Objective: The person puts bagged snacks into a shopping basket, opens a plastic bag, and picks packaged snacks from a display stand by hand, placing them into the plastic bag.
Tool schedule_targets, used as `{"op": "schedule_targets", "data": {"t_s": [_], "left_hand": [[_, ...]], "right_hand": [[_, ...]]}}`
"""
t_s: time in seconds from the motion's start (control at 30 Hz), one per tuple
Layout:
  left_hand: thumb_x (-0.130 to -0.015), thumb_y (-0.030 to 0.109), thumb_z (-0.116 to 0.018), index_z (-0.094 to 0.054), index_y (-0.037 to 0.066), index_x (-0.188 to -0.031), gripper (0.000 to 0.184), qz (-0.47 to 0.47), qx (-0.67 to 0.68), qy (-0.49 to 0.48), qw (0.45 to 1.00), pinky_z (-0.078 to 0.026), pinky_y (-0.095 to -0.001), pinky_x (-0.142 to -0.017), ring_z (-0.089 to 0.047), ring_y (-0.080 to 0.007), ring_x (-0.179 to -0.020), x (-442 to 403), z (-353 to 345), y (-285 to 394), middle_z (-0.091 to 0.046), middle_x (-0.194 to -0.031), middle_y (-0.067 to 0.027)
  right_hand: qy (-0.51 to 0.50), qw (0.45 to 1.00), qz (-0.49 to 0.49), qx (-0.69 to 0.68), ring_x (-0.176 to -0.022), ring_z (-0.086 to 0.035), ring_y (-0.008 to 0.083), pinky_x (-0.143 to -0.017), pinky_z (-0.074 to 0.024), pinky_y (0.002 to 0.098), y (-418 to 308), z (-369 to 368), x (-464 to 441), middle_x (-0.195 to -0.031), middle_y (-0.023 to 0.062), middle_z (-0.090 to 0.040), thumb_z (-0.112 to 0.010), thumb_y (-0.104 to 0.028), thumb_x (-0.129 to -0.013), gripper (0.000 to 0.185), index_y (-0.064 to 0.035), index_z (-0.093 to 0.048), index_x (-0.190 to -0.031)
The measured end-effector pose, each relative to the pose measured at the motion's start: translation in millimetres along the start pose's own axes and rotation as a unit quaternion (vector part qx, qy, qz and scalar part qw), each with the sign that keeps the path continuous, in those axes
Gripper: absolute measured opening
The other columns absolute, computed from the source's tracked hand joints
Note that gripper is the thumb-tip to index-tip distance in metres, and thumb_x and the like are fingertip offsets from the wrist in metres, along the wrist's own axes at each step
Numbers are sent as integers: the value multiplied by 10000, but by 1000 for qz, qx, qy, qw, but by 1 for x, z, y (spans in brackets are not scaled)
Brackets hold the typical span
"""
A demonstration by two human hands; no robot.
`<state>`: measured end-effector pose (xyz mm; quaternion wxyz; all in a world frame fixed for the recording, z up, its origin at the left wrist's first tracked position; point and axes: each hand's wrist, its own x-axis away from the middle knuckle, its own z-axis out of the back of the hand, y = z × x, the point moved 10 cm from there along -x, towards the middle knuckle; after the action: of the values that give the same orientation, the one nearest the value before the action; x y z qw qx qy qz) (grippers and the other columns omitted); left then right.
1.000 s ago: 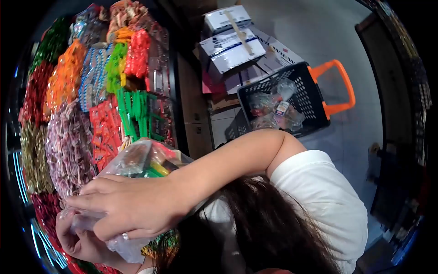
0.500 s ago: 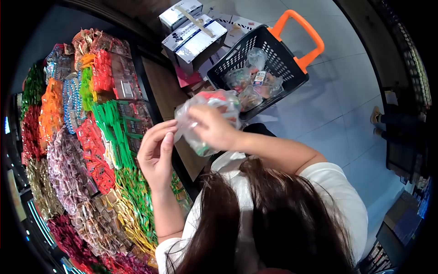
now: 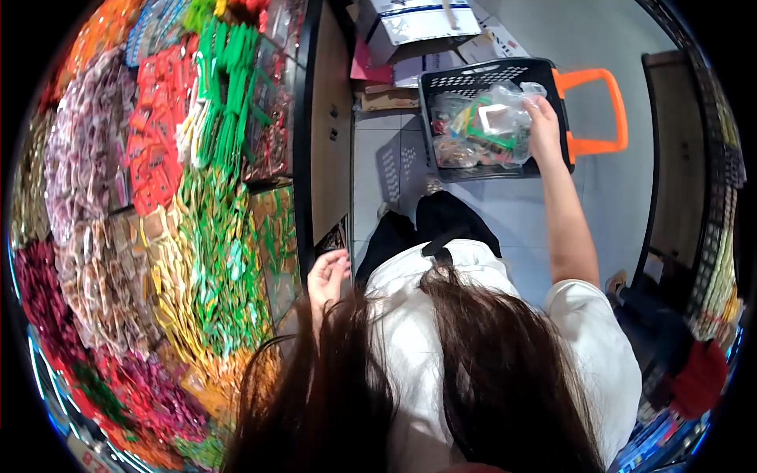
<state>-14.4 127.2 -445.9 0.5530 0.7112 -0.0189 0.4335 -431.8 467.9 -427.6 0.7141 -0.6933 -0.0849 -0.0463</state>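
My right hand (image 3: pixel 542 124) pinches the gathered top of a clear plastic bag (image 3: pixel 511 109). Green, white and other coloured packets show through the bag's film. It hangs over the black shopping basket (image 3: pixel 457 81), within its rim, and hides part of what lies inside. Whether the bag rests on the contents I cannot tell. Other clear bags of packets (image 3: pixel 456 151) lie in the basket. My left hand (image 3: pixel 328 277) is beside the display's edge, holding nothing, its fingers loosely bent and apart.
An orange handle (image 3: pixel 603 144) stands out from the basket's right side. On the left, a display holds piles of wrapped snacks (image 3: pixel 229 252) in many colours. Cardboard boxes (image 3: pixel 422 24) sit behind the basket. Someone in dark trousers (image 3: pixel 650 323) is at the right.
My right hand has carried the bag away from my left hand, over to the basket. My left hand has let go and dropped back toward my body. The view has shifted.
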Motion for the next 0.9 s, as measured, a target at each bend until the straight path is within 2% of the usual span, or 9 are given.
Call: {"op": "schedule_targets", "data": {"t_s": [0.1, 0.13, 0.2, 0.33, 0.47, 0.5, 0.6, 0.67, 0.9], "left_hand": [[-885, 165, -612, -554, 66, -1151, 289, 103, -48, 31, 993, -489, -249, -782, -584, -105, -924, 10, 43, -95, -609, -1022, -13], [-869, 118, -627, -615, 32, -1033, 185, 100, 8, 84, 991, -439, -184, -663, -549, -55, -754, 20, 45, -105, -621, -883, 9], [-864, 93, -622, -612, 20, -1034, 185, 121, 77, 94, 985, -438, -184, -660, -556, -68, -768, 44, 42, -125, -628, -895, -17], [-877, 116, -590, -609, 30, -927, 102, 221, 256, -74, 938, -492, -276, -736, -590, -131, -757, 70, 52, -297, -617, -837, -45], [-878, 119, -587, -607, 32, -920, 99, 252, 175, 44, 951, -493, -284, -741, -591, -135, -757, 75, 12, -252, -615, -831, -45], [-879, 120, -587, -606, 32, -919, 98, 251, 152, 78, 953, -493, -286, -742, -591, -136, -757, 74, 3, -232, -614, -830, -46], [-879, 122, -585, -605, 34, -913, 96, 257, 116, 124, 951, -494, -292, -745, -592, -139, -757, 68, -25, -197, -612, -826, -46], [-880, 123, -583, -604, 35, -910, 95, 261, 107, 137, 950, -494, -296, -748, -593, -142, -757, 66, -42, -184, -611, -823, -47], [-882, 128, -579, -600, 39, -897, 93, 280, 99, 142, 944, -496, -310, -756, -595, -149, -757, 56, -83, -164, -607, -813, -49]], "right_hand": [[9, 999, -46, 11, -758, -510, 93, -696, -402, 245, 50, 10, -40, -804, 9, -578, -540, -114, -872, 102, -36, -601, -899], [-1, 999, -49, 14, -758, -510, 93, -696, -402, 245, 67, 12, -52, -804, 9, -578, -540, -114, -872, 102, -36, -601, -899], [20, 994, -109, 15, -717, -502, 102, -662, -400, 257, 114, 23, -74, -777, 17, -577, -545, -111, -859, 108, -29, -609, -889], [168, 955, -242, -10, -800, -545, 194, -709, -426, 337, 202, 43, -104, -908, 111, -591, -574, -76, -798, 205, 37, -592, -969], [164, 918, -356, -51, -882, -557, 248, -744, -431, 436, 286, 24, -122, -997, 145, -586, -546, -103, -823, 257, 42, -575, -1033], [200, 899, -377, -95, -905, -597, 317, -797, -485, 466, 280, 12, -113, -1055, 198, -578, -550, -40, -842, 266, 83, -548, -1078], [216, 874, -376, -220, -945, -592, 320, -838, -490, 479, 343, -23, -120, -1081, 200, -558, -474, 4, -875, 337, 41, -438, -1208], [226, 839, -401, -289, -929, -604, 350, -820, -504, 496, 384, -39, -124, -1073, 203, -576, -393, -42, -926, 257, 36, -475, -1158], [253, 782, -447, -354, -859, -627, 304, -753, -522, 452, 412, -41, -136, -997, 163, -612, -405, -73, -932, 210, 29, -521, -1074]]}}
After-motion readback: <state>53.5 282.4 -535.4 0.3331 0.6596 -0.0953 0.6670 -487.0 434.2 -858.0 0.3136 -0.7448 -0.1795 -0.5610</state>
